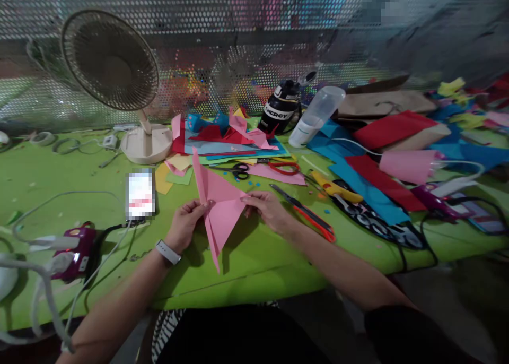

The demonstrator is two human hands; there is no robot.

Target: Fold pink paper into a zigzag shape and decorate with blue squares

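A folded sheet of pink paper (225, 205) is held up between my two hands, just above the green table. It has a triangular shape, with a creased flap running down its left edge. My left hand (186, 221), with a white-strapped band on its wrist, pinches that left edge near the middle. At the right corner, my right hand (264, 207) grips the paper between thumb and fingers. Beyond the paper lie black-handled scissors (240, 170) and red-handled scissors (284, 167). A black and orange utility knife (308, 215) rests to the right of my right hand.
A beige fan (147, 144) stands at the back left, near a lit phone (140, 194). Purple power strips (77, 252) with cables sit at both sides. A black bottle (278, 109), a clear bottle (318, 114) and coloured paper (238, 146) line the back by a perforated metal screen (222, 77).
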